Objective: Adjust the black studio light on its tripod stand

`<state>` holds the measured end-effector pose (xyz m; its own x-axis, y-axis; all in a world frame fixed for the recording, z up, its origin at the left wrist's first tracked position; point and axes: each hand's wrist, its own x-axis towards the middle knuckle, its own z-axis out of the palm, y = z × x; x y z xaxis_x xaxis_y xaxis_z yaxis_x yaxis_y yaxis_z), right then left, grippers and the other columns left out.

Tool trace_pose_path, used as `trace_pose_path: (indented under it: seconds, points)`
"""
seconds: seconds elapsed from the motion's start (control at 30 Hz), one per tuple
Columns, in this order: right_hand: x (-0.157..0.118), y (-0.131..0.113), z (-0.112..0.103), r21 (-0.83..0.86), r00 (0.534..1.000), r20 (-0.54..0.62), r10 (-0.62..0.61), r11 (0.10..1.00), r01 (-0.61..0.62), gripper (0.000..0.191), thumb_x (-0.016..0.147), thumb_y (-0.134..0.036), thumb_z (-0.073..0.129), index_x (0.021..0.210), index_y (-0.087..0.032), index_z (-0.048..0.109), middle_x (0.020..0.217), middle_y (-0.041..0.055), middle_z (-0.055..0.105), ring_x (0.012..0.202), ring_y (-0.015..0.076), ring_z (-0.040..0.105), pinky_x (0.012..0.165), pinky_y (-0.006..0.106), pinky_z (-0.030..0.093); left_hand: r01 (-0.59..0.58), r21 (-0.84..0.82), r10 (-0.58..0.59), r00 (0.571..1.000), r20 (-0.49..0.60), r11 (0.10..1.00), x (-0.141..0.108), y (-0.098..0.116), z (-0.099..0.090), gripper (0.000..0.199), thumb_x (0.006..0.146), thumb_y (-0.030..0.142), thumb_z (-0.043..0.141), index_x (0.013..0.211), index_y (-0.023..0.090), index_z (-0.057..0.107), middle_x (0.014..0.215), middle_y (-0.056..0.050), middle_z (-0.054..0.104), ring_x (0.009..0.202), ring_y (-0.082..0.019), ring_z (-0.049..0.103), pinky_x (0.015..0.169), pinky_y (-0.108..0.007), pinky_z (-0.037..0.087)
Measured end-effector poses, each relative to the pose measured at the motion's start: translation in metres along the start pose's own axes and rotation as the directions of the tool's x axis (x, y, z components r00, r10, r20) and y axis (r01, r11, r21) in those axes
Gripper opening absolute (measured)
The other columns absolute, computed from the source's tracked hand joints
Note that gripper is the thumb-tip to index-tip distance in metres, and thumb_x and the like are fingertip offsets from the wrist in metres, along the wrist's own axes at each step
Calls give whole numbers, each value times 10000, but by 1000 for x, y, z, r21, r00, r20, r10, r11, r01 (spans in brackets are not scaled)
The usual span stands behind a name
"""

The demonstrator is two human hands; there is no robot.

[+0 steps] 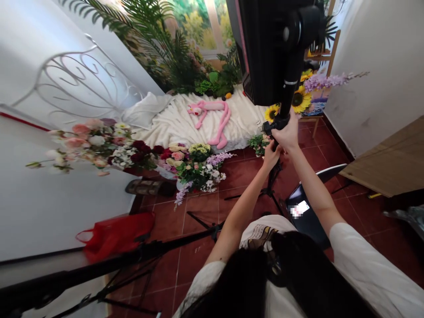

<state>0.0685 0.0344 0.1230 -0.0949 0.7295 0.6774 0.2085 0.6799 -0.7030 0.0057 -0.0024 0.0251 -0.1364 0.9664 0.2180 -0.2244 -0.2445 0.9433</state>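
Observation:
A black studio light (256,48) with a flat, boxy head stands upright in front of me on a tripod light stand (285,104). My right hand (287,131) is closed around the stand's pole, next to a black clamp knob (267,128). Just below it, my left hand (272,154) wraps the same pole, its fingers partly hidden. Behind the pole are yellow sunflowers (300,99). The stand's legs (270,190) spread over the red tiled floor, partly covered by my arms.
A second black stand (145,254) slants across the lower left near a red bag (115,234). A chair seat (311,225) with a lit phone (302,206) is by my right arm. Ahead, a pink plush toy (212,106) lies on a cream blanket (165,117) behind artificial flowers (195,163).

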Motion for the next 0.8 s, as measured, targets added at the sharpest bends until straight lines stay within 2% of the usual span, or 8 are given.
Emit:
trace_pose_path:
  seconds: [0.07, 0.13, 0.27, 0.4, 0.53, 0.6, 0.7, 0.8]
  points:
    - [10, -2, -3, -19, 998, 16, -64, 998, 64, 455, 860, -435, 682, 1217, -196, 531, 1050, 67, 620, 1033, 253, 644, 918, 480, 574, 39, 4, -40, 993, 112, 999, 4, 0, 0, 742, 665, 918, 544, 590, 182, 579, 489, -18, 552, 461, -129, 518, 488, -277, 409]
    - [14, -4, -5, -24, 996, 24, -85, 996, 85, 474, 863, -444, 684, 1229, -189, 525, 1051, 70, 623, 1032, 258, 647, 919, 498, 574, 60, 17, -62, 982, 180, 998, 6, -2, -1, 800, 636, 968, 473, 527, 180, 548, 418, 0, 473, 372, -89, 423, 422, -265, 326]
    - [11, -10, -9, -38, 998, 52, -40, 998, 42, 477, 854, -446, 709, 1211, -187, 528, 1036, 67, 626, 1028, 260, 652, 926, 502, 569, 63, 19, -66, 984, 167, 998, 5, -8, -3, 807, 623, 976, 467, 457, 186, 474, 370, 28, 389, 333, -54, 343, 400, -249, 267]
    - [-5, -21, -30, -1, 990, 122, 65, 998, -66, 485, 807, -457, 787, 1150, -222, 538, 987, 42, 630, 993, 249, 662, 910, 457, 569, 47, 36, -52, 987, 152, 998, 2, -11, -3, 806, 634, 973, 458, 446, 189, 447, 367, 27, 382, 342, -57, 358, 411, -247, 278]
    - [-46, -26, -61, 98, 968, 128, 217, 968, -230, 475, 748, -471, 858, 1036, -244, 556, 888, 16, 637, 856, 205, 644, 802, 359, 570, 46, 35, -51, 985, 167, 998, 3, -13, -4, 780, 660, 948, 492, 472, 192, 470, 384, 22, 403, 352, -66, 373, 412, -257, 287]
    - [-76, -23, -72, 66, 941, 150, 302, 947, -315, 407, 758, -492, 847, 913, -242, 565, 806, 3, 632, 743, 175, 598, 699, 306, 532, 38, 28, -43, 983, 181, 999, 4, -12, -4, 774, 670, 939, 501, 474, 191, 474, 386, 25, 404, 355, -64, 380, 412, -251, 280]
    - [-122, -12, -79, -114, 869, 254, 425, 905, -409, 389, 795, -528, 800, 764, -238, 543, 687, -11, 605, 613, 146, 513, 590, 274, 433, 21, 14, -23, 978, 205, 1000, 3, -10, -4, 769, 690, 922, 509, 456, 192, 449, 376, 36, 387, 355, -56, 377, 415, -236, 274]
    - [-155, 1, -73, -341, 792, 292, 536, 832, -438, 447, 792, -582, 773, 723, -238, 496, 663, -13, 588, 598, 148, 492, 578, 273, 364, 22, 15, -25, 978, 205, 1000, 1, -7, -3, 770, 695, 917, 509, 447, 193, 429, 364, 44, 370, 345, -52, 361, 413, -233, 276]
